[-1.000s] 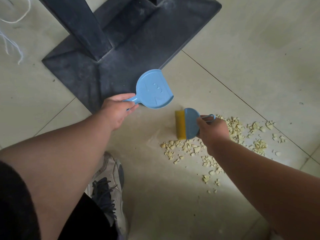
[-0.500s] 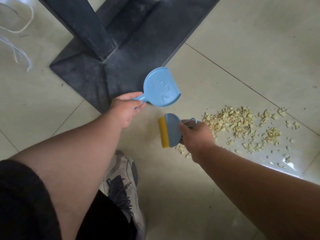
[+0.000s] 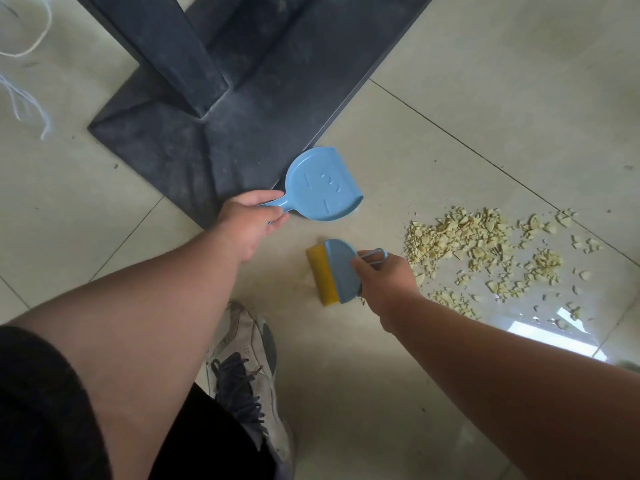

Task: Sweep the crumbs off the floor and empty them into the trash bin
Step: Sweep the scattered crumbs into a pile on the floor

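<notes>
With the left hand [image 3: 250,226] gripping the dustpan [image 3: 323,187] and the right hand [image 3: 384,276] gripping the brush [image 3: 334,271], crumbs [image 3: 474,242] lying right may scatter if swept hard.

the pale yellow crumbs [image 3: 485,247] lay scattered in a loose heap on the tiled floor [image 3: 519,98], to my right. my small blue dustpan [image 3: 320,188] was tilted, underside up, near the dark base. my blue brush [image 3: 337,271] pointed its yellow bristles [image 3: 320,273] left, just beside the crumbs.
</notes>
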Tool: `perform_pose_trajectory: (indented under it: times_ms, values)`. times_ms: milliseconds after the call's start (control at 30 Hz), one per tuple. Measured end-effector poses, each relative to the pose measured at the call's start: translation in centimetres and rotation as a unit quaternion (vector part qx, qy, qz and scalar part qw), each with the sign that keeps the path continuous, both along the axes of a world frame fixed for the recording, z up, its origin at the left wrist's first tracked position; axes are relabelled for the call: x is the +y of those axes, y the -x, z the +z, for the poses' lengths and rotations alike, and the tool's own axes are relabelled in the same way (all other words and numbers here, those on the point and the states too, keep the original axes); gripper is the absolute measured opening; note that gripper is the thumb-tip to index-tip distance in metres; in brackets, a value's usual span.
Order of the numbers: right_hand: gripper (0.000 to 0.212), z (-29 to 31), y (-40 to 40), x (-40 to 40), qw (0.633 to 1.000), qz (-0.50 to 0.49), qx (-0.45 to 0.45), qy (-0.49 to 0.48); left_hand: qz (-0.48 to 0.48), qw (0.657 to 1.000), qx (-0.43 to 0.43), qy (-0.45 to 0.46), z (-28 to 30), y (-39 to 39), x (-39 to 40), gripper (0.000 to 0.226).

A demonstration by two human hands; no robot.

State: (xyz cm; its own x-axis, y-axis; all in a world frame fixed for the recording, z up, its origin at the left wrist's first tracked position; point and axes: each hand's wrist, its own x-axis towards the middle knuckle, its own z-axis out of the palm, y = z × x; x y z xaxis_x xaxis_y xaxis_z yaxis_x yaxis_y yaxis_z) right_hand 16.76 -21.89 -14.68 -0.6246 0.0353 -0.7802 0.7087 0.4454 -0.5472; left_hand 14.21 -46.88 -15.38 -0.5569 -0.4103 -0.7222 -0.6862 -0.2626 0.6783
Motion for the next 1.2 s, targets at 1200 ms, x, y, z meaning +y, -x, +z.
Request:
perform_pose_trajectory:
  times_ms: [1200]
  values:
    - [0.017,-1.1,0.4,13.2,0.996,0.078,0.038,0.010,-0.178,0.975,-0.069,0.115,-0.3,3.5,7.3,0.034]
